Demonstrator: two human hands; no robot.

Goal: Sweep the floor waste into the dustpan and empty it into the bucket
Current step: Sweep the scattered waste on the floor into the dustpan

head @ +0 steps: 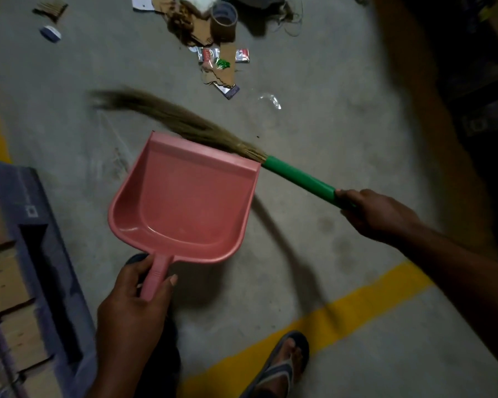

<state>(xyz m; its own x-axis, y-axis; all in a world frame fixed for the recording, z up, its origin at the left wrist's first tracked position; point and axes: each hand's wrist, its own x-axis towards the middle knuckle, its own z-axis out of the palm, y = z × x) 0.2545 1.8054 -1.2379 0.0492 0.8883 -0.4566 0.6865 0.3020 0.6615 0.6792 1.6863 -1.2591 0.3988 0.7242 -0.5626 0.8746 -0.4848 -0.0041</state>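
My left hand (pixel 133 305) grips the handle of a pink dustpan (pixel 184 202), held above the concrete floor with its pan empty. My right hand (pixel 377 216) holds the green handle of a grass broom (pixel 296 175); its blurred bristles (pixel 156 113) stretch left past the dustpan's front edge. Floor waste (pixel 216 64) lies farther ahead: torn cardboard, foil wrappers, a clear plastic scrap (pixel 270 100) and a cardboard tube (pixel 223 20). No bucket is in view.
A yellow painted line (pixel 357 308) crosses the floor at lower right, beside my sandalled foot (pixel 282 366). A purple-edged cardboard box (pixel 41 254) sits at the left. A small blue box (pixel 51 33) and corrugated scrap (pixel 51 8) lie top left. Dark shelving (pixel 477 67) stands at right.
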